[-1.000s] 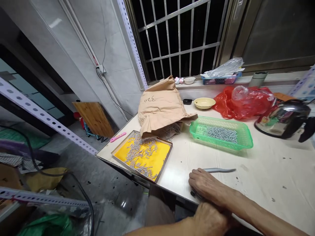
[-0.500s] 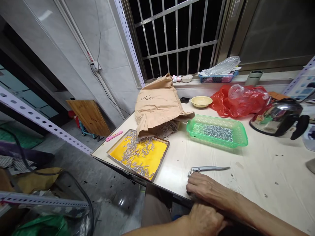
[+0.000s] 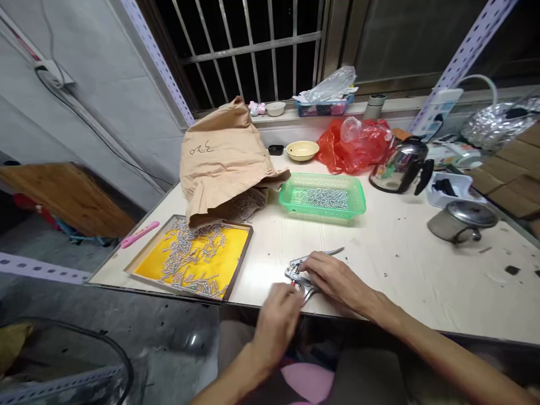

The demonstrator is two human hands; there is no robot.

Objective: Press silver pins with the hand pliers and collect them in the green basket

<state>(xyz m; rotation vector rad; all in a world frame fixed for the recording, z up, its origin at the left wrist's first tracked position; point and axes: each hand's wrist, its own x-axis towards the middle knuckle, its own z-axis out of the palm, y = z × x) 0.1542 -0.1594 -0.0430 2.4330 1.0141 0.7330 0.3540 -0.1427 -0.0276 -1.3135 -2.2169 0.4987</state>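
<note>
A silver pliers-like metal tool (image 3: 298, 274) with a spring and a long tapering handle lies near the table's front edge. My right hand (image 3: 335, 277) rests over it, fingers curled round its body and partly hiding it. At the tool's left end is my left hand (image 3: 276, 318), slightly blurred, fingers bent together by a small red piece (image 3: 293, 283). What those fingers hold, if anything, cannot be made out. To the left, a shallow tray (image 3: 241, 260) with a yellow bottom carries many small metal pins (image 3: 185, 253). Behind, a green plastic basket (image 3: 291, 209) contains similar pins.
A brown paper bag (image 3: 223, 157) leans over the tray's back edge, its mouth towards me. Around the back stand a cream bowl (image 3: 302, 151), a red plastic bag (image 3: 354, 149), a kettle (image 3: 396, 169) and a lidded metal cup (image 3: 459, 222). A pink cutter (image 3: 140, 234) lies far left.
The view has swung to the right. My hands, earlier crossed low at the table edge, have come apart; my right hand is now over the tool and my left beside its end.
</note>
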